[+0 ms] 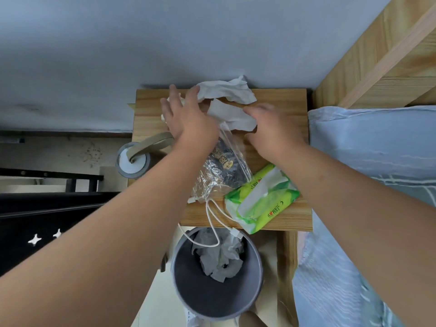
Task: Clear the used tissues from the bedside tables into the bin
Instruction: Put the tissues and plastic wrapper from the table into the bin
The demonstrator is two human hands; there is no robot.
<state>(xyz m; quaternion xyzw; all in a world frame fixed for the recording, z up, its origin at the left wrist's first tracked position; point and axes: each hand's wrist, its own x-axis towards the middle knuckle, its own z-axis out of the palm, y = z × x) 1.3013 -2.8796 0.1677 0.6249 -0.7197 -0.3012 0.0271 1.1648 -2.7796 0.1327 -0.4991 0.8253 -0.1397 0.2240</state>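
Note:
Several crumpled white used tissues lie at the far side of the wooden bedside table (283,215): one against the wall (226,92), one nearer the middle (232,116), and one mostly hidden under my left hand (188,116). My left hand reaches over it with fingers spread. My right hand (273,128) lies at the right edge of the middle tissue, fingers curled toward it; whether it holds the tissue is hidden. A grey round bin (212,296) stands on the floor in front of the table, with crumpled tissues (219,256) in it.
On the table lie a clear plastic bag (221,168) with a dark packet, a green tissue pack (262,199) and a white cable (212,223) hanging over the bin. A tape roll (134,161) sits at the left edge. The bed (377,161) lies to the right.

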